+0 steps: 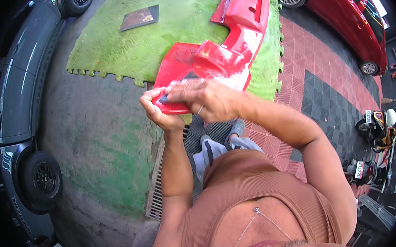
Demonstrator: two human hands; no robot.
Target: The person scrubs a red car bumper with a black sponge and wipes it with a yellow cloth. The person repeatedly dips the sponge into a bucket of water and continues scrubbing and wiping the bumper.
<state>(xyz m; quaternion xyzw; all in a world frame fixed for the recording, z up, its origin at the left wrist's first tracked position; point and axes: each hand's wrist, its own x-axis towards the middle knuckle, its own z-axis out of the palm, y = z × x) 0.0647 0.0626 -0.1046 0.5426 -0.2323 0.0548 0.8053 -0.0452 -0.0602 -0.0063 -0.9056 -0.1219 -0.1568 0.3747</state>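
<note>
A glossy red car bumper (pixel 228 59) stretches away from me over the green mat, its near end raised between my hands. My left hand (pixel 163 114) grips that near end at the left edge, fingers curled round it. My right hand (pixel 212 99), with a ring on one finger, lies across the same end and presses a dark grey piece (pixel 163 99), which looks like sandpaper, against the red surface. Its fingers are somewhat smeared by motion, and most of the piece is hidden under them.
A dark flat sheet (pixel 139 18) with a brownish patch lies on the green foam mat (pixel 110 51). A grey vehicle (pixel 22 76) stands at left, a red car (pixel 337 15) at far right. Motorcycles (pixel 379 127) are parked at right. A drain grate (pixel 155 190) runs beside my feet.
</note>
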